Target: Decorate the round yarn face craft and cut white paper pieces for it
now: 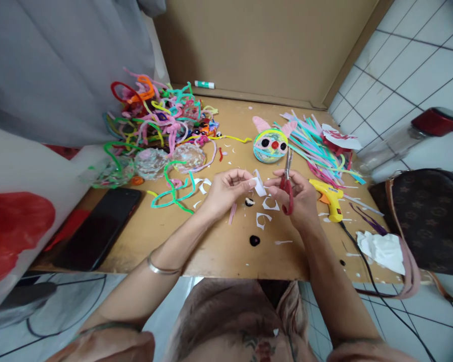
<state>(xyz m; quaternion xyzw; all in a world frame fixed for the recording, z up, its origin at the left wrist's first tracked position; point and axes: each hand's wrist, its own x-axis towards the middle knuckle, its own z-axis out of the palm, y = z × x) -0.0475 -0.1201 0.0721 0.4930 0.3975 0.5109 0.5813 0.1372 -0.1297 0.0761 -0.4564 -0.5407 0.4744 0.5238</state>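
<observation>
Between thumb and finger, my left hand [230,188] pinches a small white piece of paper [259,187] above the middle of the table. My right hand [296,193] is wrapped round red-handled scissors [287,190], whose blades point away from me; its fingertips come close to the paper's right side. Cut paper scraps [263,220] lie just below the hands, near a black round piece with something pale on it [249,201] and another black round piece [254,241]. Beyond the scissors stands a round animal-face craft [271,146] with pink ears, black eyes and a red nose.
Tangled pipe cleaners [166,113] pile up at the left, behind a black phone [101,226]. Straight pipe cleaners [317,143], a yellow glue gun [330,198] and a crumpled tissue [379,249] lie right. A glue stick [204,84] rests at the back, a brown bag [426,216] far right.
</observation>
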